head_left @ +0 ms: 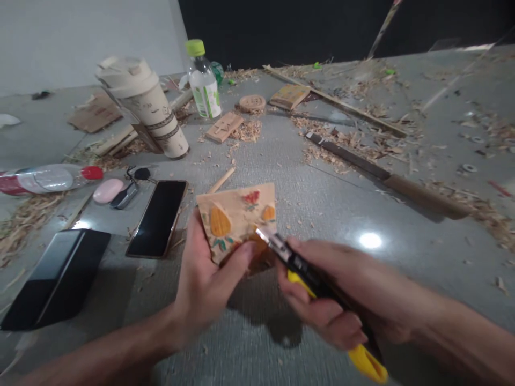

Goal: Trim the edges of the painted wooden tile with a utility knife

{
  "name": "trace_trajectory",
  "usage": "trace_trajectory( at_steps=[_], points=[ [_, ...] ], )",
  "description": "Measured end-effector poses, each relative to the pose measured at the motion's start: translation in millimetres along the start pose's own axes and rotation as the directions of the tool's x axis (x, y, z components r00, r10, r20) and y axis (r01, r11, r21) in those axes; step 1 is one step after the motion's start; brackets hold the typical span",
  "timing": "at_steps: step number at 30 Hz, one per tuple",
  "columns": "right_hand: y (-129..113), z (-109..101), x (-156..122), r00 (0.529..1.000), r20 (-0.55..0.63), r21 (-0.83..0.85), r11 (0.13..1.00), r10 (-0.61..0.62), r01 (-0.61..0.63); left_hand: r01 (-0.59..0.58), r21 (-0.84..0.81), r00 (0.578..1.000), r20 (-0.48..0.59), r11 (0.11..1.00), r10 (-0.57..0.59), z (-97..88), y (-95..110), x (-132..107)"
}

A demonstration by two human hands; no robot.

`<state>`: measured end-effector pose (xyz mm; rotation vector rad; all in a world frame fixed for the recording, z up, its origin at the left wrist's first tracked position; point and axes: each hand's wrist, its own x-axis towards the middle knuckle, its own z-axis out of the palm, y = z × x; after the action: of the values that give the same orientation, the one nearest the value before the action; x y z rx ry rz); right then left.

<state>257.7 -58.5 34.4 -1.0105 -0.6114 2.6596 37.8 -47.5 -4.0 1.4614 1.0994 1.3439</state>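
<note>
My left hand (213,273) grips a carved wooden block (237,212) from its left and lower side, with the thumb pressed across the front. Orange fruit shapes, a red patch and green leaves are painted on the block's pale face. In my right hand (322,289) is a black and yellow utility knife (306,268), the fingers wrapped round its handle. Its short blade points up and left at the lower middle of the block's face, at or very near the wood. The block's lower right part is shaded and partly hidden by my thumb and the knife.
A phone (157,219), a dark folded case (56,273) and a lying bottle (48,178) are on the left. Farther back stand stacked paper cups (151,112) and a green-capped bottle (204,86). A file (354,158) lies right, among wood shavings. Carved pieces (225,127) lie behind.
</note>
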Motion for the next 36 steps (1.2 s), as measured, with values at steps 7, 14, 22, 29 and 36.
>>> trace_trajectory(
  at_steps=[7,14,22,29,36],
  points=[
    [3,-12,0,0.654,-0.312,-0.861,0.496,-0.689,0.112,0.073,-0.069,0.995,-0.069,0.995,-0.077,-3.3,0,8],
    [6,-2,5,0.624,-0.112,-0.991,0.132,-0.773,-0.015,0.131,-0.132,0.989,-0.055,0.983,-0.139,0.5,4,6],
    [3,-12,6,0.460,-0.091,-0.991,0.034,-0.883,-0.131,0.157,-0.122,0.984,-0.059,0.980,-0.165,2.2,1,7],
    [3,-9,6,0.536,-0.064,-0.996,0.018,-0.842,-0.091,0.126,-0.103,0.989,-0.063,0.987,-0.133,1.6,0,10],
    [2,-8,12,0.582,-0.125,-0.992,0.100,-0.804,-0.074,0.098,-0.072,0.992,-0.070,0.993,-0.103,0.7,0,8]
  ],
)
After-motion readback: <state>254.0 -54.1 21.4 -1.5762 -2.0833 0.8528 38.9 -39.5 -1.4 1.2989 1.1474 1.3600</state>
